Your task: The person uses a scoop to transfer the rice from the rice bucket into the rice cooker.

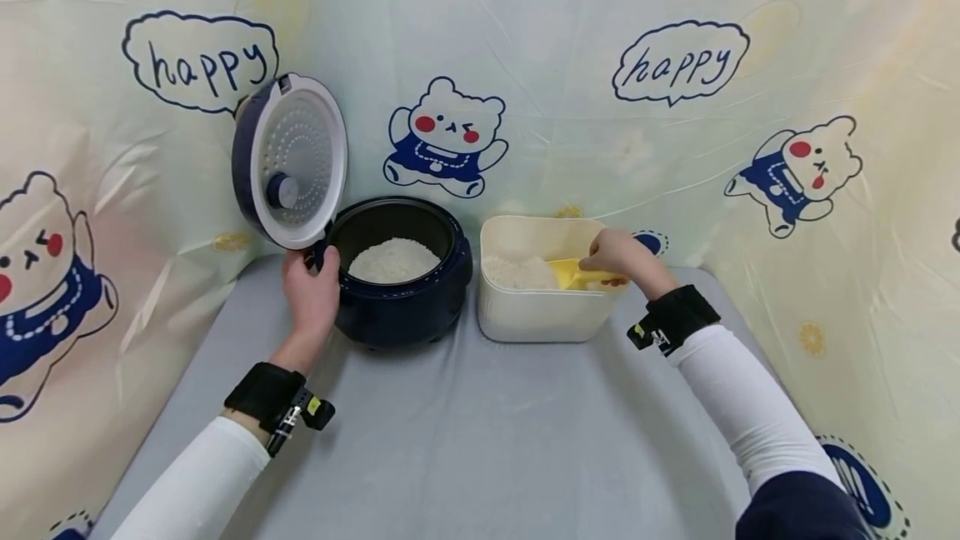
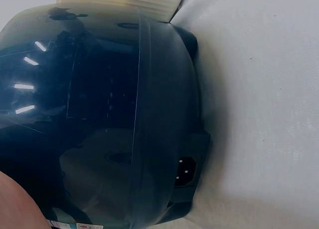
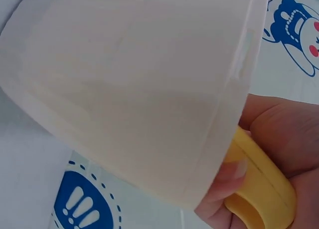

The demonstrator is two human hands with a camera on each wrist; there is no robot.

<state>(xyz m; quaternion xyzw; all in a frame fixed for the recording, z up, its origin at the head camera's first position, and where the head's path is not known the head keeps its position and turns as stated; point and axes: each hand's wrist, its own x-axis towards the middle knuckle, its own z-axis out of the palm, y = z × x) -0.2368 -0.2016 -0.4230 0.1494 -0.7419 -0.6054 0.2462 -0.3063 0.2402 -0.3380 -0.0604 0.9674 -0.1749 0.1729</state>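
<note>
A dark blue rice cooker (image 1: 401, 315) stands with its lid (image 1: 303, 161) raised to the left and white rice (image 1: 395, 262) inside. My left hand (image 1: 311, 294) grips the cooker at the hinge below the lid, thumb toward the pot; its fingertips are partly hidden. In the left wrist view, part of that hand (image 2: 19, 204) lies against the glossy body. My right hand (image 1: 621, 259) holds a yellow scoop (image 1: 567, 274) by its handle, over the right side of a cream container (image 1: 543, 317). The scoop's front meets the rice (image 1: 517, 272) in this container.
Container and cooker stand side by side at the back of a grey cloth-covered table (image 1: 480, 440). Behind them hangs a printed curtain (image 1: 555, 48) with bears. A power socket (image 2: 186, 171) shows low on the cooker's body.
</note>
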